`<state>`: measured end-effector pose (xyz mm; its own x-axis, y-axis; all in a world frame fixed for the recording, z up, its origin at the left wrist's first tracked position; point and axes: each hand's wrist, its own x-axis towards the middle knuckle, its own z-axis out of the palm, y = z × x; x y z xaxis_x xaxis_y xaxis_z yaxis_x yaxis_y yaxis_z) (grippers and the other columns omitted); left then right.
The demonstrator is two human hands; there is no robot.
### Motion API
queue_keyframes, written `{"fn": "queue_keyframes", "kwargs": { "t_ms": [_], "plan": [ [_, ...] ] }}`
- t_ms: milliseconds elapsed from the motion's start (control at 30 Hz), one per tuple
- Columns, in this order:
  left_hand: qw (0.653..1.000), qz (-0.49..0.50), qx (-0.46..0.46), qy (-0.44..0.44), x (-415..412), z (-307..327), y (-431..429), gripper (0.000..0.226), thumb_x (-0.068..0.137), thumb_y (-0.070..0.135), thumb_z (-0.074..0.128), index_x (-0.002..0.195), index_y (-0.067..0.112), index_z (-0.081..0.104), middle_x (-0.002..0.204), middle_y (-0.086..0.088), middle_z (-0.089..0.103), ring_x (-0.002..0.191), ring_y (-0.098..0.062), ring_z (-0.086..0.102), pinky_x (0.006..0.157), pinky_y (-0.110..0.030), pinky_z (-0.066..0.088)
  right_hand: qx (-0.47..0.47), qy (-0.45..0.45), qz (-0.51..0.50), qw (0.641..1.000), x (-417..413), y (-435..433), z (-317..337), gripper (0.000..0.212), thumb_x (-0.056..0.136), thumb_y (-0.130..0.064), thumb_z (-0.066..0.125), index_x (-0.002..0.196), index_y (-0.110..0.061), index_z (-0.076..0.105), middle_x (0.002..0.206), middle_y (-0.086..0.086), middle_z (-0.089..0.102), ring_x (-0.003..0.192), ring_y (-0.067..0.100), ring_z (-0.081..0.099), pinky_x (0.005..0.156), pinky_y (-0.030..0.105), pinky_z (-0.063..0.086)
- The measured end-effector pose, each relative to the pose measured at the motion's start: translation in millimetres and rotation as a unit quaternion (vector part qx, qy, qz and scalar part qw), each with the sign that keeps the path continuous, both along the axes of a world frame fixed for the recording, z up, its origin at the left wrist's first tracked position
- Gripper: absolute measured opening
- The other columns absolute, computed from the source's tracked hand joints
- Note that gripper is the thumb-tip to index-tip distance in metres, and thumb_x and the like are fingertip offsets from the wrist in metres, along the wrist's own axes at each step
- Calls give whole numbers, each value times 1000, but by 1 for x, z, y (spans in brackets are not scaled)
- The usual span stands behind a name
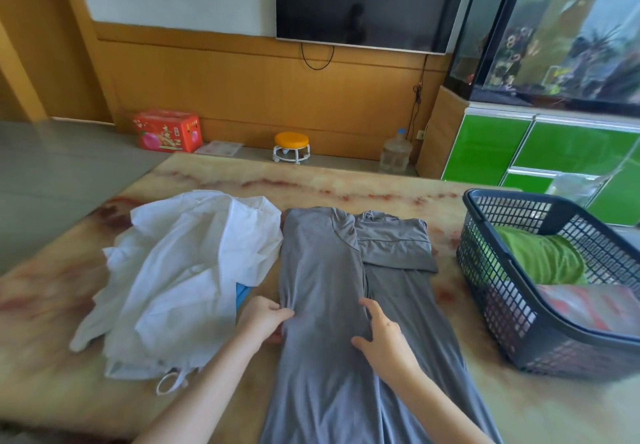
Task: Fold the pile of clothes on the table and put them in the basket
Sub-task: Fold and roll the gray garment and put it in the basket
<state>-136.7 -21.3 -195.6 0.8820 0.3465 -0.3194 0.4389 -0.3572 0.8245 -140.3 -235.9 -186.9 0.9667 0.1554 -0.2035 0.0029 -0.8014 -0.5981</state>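
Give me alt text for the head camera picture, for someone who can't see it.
Two hands fold a long grey garment on a marbled table: the left hand pinches its left edge, the right hand rests on the fabric. Unfolded white clothes lie to its left; a dark basket holding a green cloth stands at right.

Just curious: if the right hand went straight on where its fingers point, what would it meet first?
The right hand would probably only slide up the folded grey garment toward its collar, then reach bare table; nothing else seems in line.
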Motion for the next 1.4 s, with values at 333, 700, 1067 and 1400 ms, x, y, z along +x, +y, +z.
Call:
{"fn": "queue_keyframes", "kwargs": {
  "t_ms": [333,700,1067,1400],
  "plan": [
    [919,-77,342,-178,-21,-31,-2,41,91,37,54,129,22,52,123,-4,53,111,-25,55,85,-35,50,-66,-70,25,995,-9,-6,-10,49,89,-29,60,134,-31,40,121,-6,46,107,14,56,81,29,46],
    [894,-199,355,-189,63,32,-48,30,98,28,44,118,20,64,118,2,61,118,-18,48,98,-29,35,1,-99,-179,979,77,-72,12,44,86,-33,65,126,-17,54,119,7,58,115,28,48,94,36,42],
    [921,-286,235,-123,193,36,-184,27,97,27,46,117,16,60,122,-5,59,100,-23,59,75,-32,46,-9,48,-231,972,123,-106,4,54,77,-35,76,116,-6,51,116,12,61,104,29,60,81,33,49],
    [879,-227,420,6,233,-2,-258,91,82,61,57,145,10,17,146,-11,25,132,-35,30,105,-45,32,4,15,-235,972,122,-105,-9,21,80,-29,66,72,-21,48,85,3,61,78,22,55,58,24,36]
  ]
}}
